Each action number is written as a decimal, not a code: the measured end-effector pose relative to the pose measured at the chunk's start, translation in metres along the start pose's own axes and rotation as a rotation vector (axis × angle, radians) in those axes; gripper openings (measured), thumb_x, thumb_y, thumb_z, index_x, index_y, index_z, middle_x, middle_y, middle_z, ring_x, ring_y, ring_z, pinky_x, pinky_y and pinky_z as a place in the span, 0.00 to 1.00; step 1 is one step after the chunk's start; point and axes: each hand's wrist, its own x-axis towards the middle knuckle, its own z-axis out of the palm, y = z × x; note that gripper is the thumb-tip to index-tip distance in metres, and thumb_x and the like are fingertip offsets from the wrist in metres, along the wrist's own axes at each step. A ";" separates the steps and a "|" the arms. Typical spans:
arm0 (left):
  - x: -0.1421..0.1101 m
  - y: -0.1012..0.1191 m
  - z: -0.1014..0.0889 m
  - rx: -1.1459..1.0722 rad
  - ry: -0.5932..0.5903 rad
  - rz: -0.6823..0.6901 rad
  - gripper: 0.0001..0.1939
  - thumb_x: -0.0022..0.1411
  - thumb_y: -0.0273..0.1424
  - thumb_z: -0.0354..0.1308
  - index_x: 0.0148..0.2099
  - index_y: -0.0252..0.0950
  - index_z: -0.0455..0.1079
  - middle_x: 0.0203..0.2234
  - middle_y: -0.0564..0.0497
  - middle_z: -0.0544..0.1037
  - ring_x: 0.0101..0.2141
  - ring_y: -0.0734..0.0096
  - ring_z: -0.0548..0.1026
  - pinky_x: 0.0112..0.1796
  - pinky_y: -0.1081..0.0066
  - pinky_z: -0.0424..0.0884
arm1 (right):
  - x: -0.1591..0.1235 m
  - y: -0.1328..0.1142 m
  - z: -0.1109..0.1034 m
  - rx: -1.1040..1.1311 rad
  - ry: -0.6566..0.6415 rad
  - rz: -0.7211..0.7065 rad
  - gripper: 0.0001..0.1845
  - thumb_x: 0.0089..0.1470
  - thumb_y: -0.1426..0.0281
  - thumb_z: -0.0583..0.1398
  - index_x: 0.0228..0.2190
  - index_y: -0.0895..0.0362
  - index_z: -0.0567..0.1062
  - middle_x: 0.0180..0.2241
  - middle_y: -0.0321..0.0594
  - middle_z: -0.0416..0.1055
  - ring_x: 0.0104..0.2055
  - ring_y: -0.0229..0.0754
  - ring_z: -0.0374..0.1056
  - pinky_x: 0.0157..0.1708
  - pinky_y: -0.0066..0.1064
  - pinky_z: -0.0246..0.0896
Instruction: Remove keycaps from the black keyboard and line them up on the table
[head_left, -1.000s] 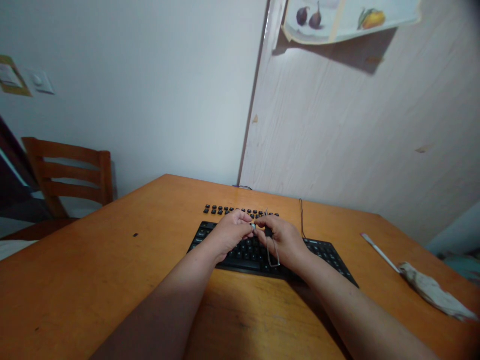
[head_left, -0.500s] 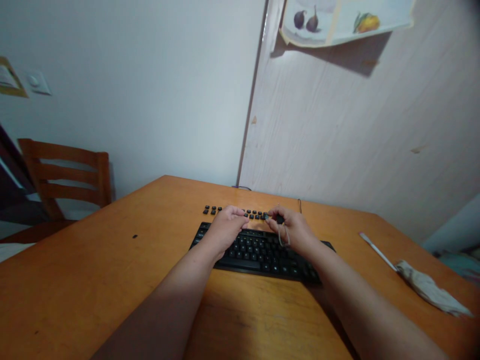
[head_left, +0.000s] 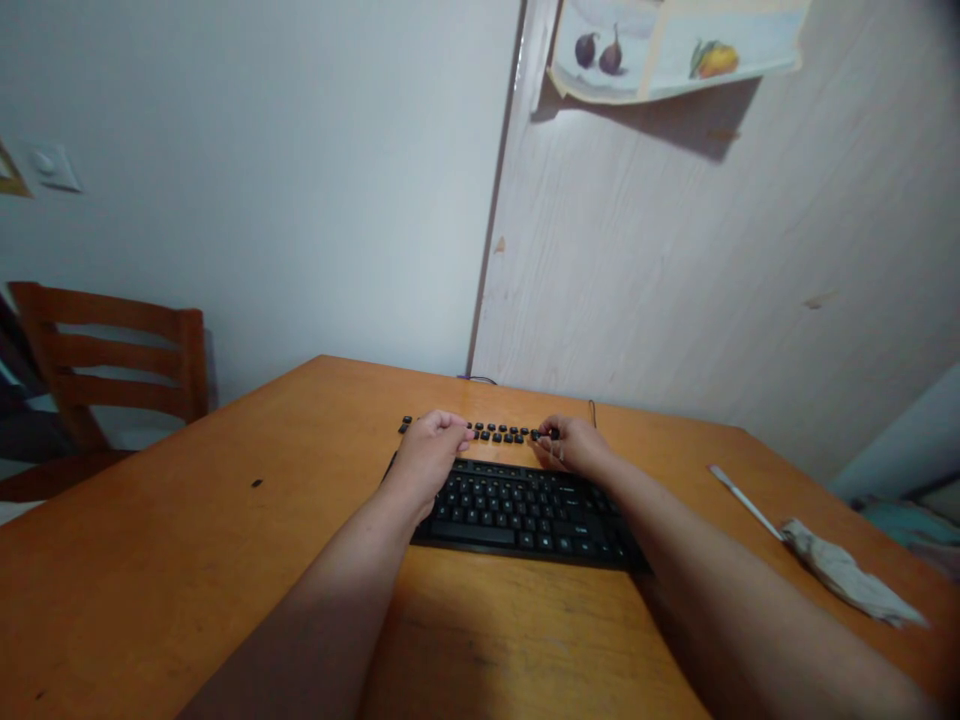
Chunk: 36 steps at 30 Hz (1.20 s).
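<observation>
A black keyboard [head_left: 517, 500] lies on the table in front of me, its left end and right part partly covered by my hands and forearms. Behind it are two rows of loose black keycaps [head_left: 497, 437]. My right hand [head_left: 574, 445] is closed in a pinch around a small keycap [head_left: 535, 435] at the right end of the rows. A thin wire-loop tool with a dark handle, perhaps a keycap puller, is tucked in that same hand, mostly hidden now. My left hand [head_left: 431, 450] hovers over the rows' left part, thumb and forefinger slightly apart, with nothing visible between them.
On the wooden table [head_left: 187, 570], a single dark piece [head_left: 257, 483] lies at left. A white stick-like brush [head_left: 746, 502] and a crumpled cloth [head_left: 847, 570] lie at right. A wooden chair [head_left: 120, 350] stands left; a cable [head_left: 592, 412] shows behind my right hand.
My hands were together above the keyboard and have separated. The right one carried the small keycap away to the rows' right end; the left one shifted left. The view has turned slightly right.
</observation>
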 end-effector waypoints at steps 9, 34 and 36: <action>0.000 -0.001 0.000 0.013 -0.002 -0.002 0.09 0.52 0.34 0.59 0.34 0.34 0.70 0.30 0.49 0.79 0.29 0.72 0.73 0.34 0.72 0.65 | 0.011 0.000 0.014 -0.034 -0.045 0.012 0.12 0.47 0.65 0.64 0.36 0.53 0.79 0.29 0.41 0.76 0.28 0.40 0.67 0.26 0.28 0.54; -0.002 0.001 0.002 0.039 -0.015 -0.015 0.07 0.53 0.31 0.56 0.33 0.34 0.70 0.28 0.49 0.78 0.29 0.72 0.72 0.34 0.72 0.64 | 0.012 0.001 0.012 0.019 -0.022 -0.001 0.13 0.52 0.63 0.61 0.38 0.54 0.80 0.32 0.43 0.77 0.32 0.42 0.69 0.30 0.29 0.57; -0.001 0.000 0.002 0.041 -0.016 -0.009 0.06 0.52 0.31 0.57 0.33 0.34 0.70 0.28 0.50 0.78 0.29 0.73 0.72 0.34 0.72 0.64 | 0.012 0.003 0.007 0.070 0.048 -0.035 0.14 0.53 0.62 0.60 0.38 0.55 0.80 0.32 0.44 0.77 0.33 0.44 0.70 0.32 0.31 0.59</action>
